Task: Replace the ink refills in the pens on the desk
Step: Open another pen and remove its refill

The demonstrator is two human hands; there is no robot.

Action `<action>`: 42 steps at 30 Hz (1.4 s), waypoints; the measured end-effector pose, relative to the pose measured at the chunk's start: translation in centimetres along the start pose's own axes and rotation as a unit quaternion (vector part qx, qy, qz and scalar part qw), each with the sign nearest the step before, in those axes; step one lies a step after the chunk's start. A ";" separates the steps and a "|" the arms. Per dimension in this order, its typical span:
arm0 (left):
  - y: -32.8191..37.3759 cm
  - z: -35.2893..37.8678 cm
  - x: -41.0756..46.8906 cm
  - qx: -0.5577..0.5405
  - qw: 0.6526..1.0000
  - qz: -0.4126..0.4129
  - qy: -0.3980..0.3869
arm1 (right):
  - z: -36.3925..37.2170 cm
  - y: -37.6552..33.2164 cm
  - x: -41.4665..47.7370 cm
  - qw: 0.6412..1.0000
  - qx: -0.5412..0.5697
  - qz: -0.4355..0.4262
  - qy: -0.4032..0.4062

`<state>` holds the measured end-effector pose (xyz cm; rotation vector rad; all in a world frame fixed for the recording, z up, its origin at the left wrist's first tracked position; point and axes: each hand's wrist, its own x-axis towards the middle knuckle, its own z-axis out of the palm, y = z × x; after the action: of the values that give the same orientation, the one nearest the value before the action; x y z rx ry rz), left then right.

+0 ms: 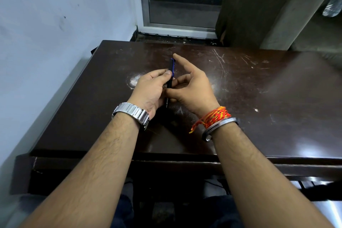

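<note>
A dark pen [169, 87] with a blue clip at its far end is held above the middle of the brown desk [259, 98]. My left hand [148, 90] pinches it between thumb and fingers near the clip. My right hand [192, 89] grips the pen's barrel lower down with thumb and curled fingers, while its index finger points straight out past the clip. White lettering shows on the barrel between my palms. The pen's near end is hidden in shadow between my wrists.
The desk's top is scratched and shiny, with a pale worn patch [135, 80] left of my hands. A wall runs along the left side. A door frame [181, 27] and a dark cabinet [249, 5] stand behind the desk. A plastic bottle [333, 3] lies at far right.
</note>
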<state>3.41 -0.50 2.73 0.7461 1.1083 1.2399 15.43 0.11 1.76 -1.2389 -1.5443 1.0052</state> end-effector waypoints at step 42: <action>-0.5 -1.1 0.4 0.273 0.961 0.032 0.020 | -0.2 -0.1 0.5 0.994 -0.106 -0.028 -0.007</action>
<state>2.51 -0.36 1.85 1.1812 1.4947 1.0069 15.51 0.58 1.98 -1.3267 -1.7219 0.8331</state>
